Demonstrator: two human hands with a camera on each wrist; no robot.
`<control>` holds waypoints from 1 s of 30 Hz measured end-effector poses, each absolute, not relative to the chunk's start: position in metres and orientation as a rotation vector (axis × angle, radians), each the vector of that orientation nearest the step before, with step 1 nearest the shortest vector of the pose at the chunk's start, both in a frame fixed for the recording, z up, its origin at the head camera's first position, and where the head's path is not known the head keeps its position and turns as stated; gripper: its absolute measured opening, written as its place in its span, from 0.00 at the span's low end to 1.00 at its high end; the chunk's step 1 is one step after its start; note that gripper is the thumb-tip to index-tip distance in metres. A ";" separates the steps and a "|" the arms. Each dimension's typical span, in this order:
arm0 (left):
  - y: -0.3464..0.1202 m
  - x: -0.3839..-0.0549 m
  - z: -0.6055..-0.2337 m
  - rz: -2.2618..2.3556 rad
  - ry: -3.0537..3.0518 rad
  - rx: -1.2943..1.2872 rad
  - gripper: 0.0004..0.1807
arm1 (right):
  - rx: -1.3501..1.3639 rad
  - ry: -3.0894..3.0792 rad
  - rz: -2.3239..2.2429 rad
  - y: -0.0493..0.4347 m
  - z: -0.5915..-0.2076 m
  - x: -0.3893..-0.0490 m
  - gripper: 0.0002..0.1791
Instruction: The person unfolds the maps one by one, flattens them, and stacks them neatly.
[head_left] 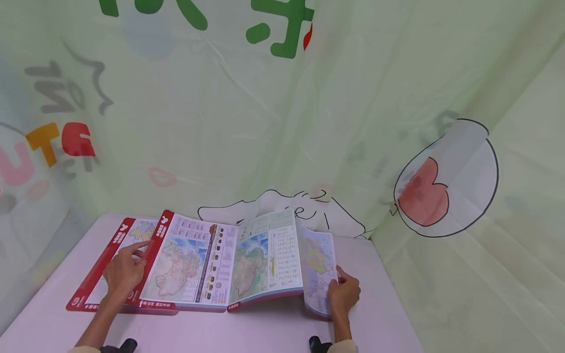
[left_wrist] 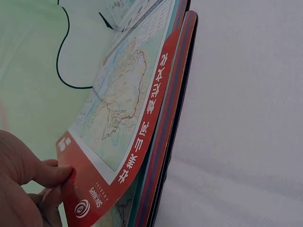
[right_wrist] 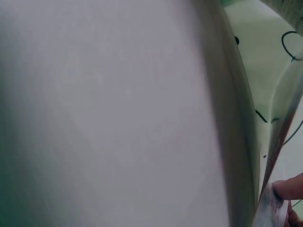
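Note:
A map book (head_left: 240, 306) lies opened wide, its leaves printed with coloured maps and small text. Between finger and thumb, my left hand (head_left: 123, 272) holds the red-bordered edge of a left-hand map leaf (head_left: 176, 264); the left wrist view shows the thumb on its red corner (left_wrist: 87, 198). Another red-bordered leaf (head_left: 103, 267) lies further left, partly covered by the hand. On the right, my right hand (head_left: 344, 293) pinches the outer edge of a map leaf (head_left: 318, 269). Between the hands a leaf (head_left: 269, 260) stands raised and curved. In the right wrist view, a blurred pale page (right_wrist: 118, 113) covers most of the frame.
Beneath the book is a pale pink tabletop (head_left: 247, 336). A light green curtain (head_left: 220, 122) with printed letters and drawings hangs behind the table and along its sides, meeting the back edge.

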State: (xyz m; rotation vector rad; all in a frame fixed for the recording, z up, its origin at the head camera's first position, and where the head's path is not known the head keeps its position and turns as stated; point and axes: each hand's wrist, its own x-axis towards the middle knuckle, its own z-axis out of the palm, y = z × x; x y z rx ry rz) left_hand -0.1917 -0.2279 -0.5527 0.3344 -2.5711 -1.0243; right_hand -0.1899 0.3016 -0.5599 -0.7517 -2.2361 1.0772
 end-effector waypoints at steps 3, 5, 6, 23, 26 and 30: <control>-0.231 -0.190 -0.551 -1.033 -2.591 0.329 0.30 | -0.738 -2.270 1.046 0.308 -0.555 -0.187 0.26; -0.233 -0.190 -0.550 -1.039 -2.609 0.327 0.30 | -0.736 -2.290 1.019 0.313 -0.553 -0.187 0.27; -0.235 -0.190 -0.550 -1.038 -2.617 0.325 0.30 | -0.734 -2.298 1.005 0.317 -0.553 -0.188 0.27; -0.252 -0.200 -0.551 -1.037 -2.663 0.348 0.32 | -0.644 -2.358 0.856 0.361 -0.554 -0.202 0.27; -0.252 -0.203 -0.561 -1.036 -2.650 0.348 0.32 | -0.632 -2.348 0.837 0.381 -0.573 -0.216 0.27; -0.256 -0.206 -0.567 -1.025 -2.644 0.338 0.31 | -0.636 -2.346 0.825 0.402 -0.595 -0.230 0.27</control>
